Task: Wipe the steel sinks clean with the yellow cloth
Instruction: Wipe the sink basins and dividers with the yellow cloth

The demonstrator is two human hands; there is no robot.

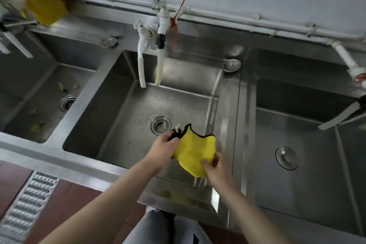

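Note:
A yellow cloth with a black edge hangs between both hands over the front right of the middle steel sink. My left hand grips its dark upper left corner. Lower down, my right hand pinches the cloth's bottom right part. The middle sink's floor carries pale scraps around its open drain. The left steel sink has leaf bits on its floor. A round plug covers the drain of the right steel sink.
Two white taps hang over the back of the middle sink. A red string runs up the wall. More yellow cloth hangs at the top left. A drain lid sits on the rim. A floor grate lies on red tiles.

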